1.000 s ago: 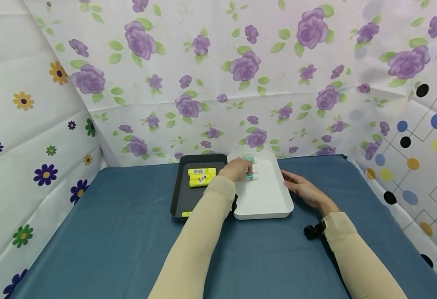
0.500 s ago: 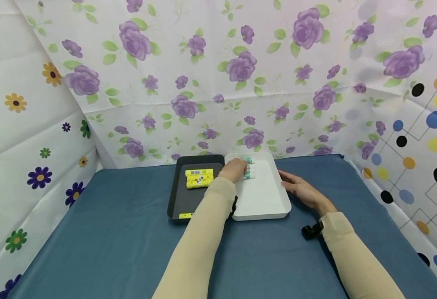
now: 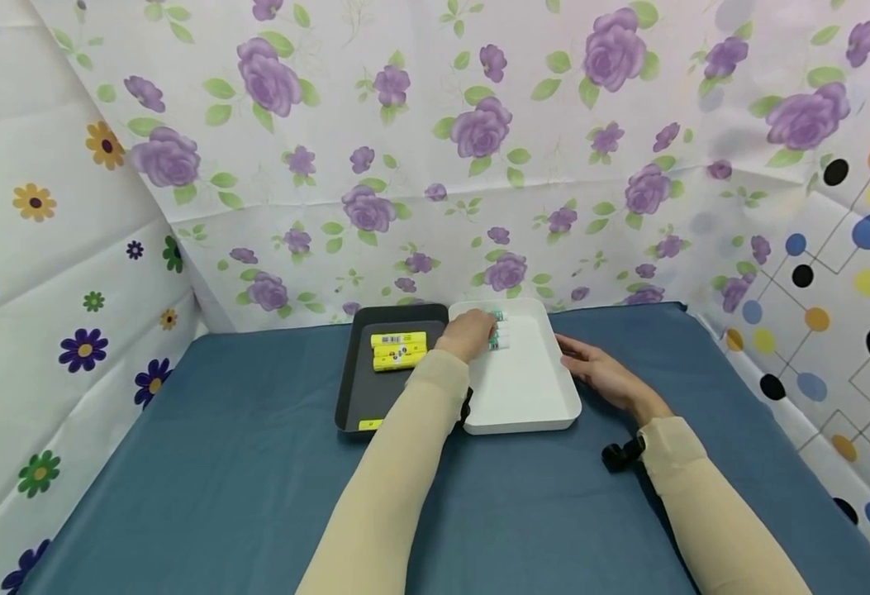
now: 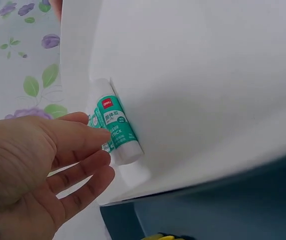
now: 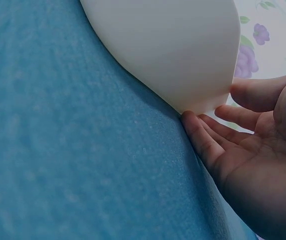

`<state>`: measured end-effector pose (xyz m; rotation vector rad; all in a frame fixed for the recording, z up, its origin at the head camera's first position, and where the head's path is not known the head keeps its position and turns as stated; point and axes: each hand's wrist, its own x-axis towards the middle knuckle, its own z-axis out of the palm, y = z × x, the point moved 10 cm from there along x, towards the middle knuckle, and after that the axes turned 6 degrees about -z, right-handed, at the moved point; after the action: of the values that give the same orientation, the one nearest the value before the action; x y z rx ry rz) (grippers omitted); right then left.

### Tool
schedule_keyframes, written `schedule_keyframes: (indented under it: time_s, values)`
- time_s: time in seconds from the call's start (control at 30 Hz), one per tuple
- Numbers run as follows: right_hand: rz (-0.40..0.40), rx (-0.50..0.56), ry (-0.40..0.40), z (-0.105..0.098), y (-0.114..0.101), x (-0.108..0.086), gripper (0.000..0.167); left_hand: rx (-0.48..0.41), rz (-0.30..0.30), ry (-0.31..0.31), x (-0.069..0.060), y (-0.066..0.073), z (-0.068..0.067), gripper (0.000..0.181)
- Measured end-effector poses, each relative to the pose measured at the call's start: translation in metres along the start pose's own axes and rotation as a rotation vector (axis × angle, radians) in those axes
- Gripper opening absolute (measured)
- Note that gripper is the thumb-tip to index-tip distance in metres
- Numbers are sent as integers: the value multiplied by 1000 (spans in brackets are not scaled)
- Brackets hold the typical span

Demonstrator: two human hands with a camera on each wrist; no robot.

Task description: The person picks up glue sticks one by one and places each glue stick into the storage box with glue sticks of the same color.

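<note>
In the white tray (image 3: 522, 397), several green-and-white glue sticks (image 3: 501, 337) lie side by side near the back left. My left hand (image 3: 468, 335) reaches over the left rim to them. In the left wrist view the thumb tip touches a glue stick (image 4: 116, 122), while the other fingers, loosely bent, are spread below; a second stick is partly hidden behind. My right hand (image 3: 607, 378) rests against the tray's right side. In the right wrist view its thumb (image 5: 255, 94) touches the tray's outer wall (image 5: 183, 55) up high, and the fingertips touch lower down.
Left of the white tray, touching or nearly so, stands a dark tray (image 3: 353, 388). It holds a group of yellow labelled tubes (image 3: 399, 351) and another yellow piece (image 3: 370, 425) near its front, partly hidden by my left sleeve. Floral cloth (image 3: 375, 207) hangs behind the blue-covered table (image 3: 256, 463).
The glue sticks beside my left hand now lie in a more even row; one white end stuck out further before. My left fingers shifted slightly. The right hand stays against the tray.
</note>
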<state>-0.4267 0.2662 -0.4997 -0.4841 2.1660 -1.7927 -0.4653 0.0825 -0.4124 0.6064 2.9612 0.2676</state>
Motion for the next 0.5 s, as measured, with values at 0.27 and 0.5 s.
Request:
schedule_keyframes:
  time_s: [0.27,0.5]
  values:
    - [1,-7,-4,0,0,1,63,-46,-20,-37,-2,-6,1,17]
    - [-9,-7,-3,0,0,1,63,-103,-19,-54,-6,-13,-1,19]
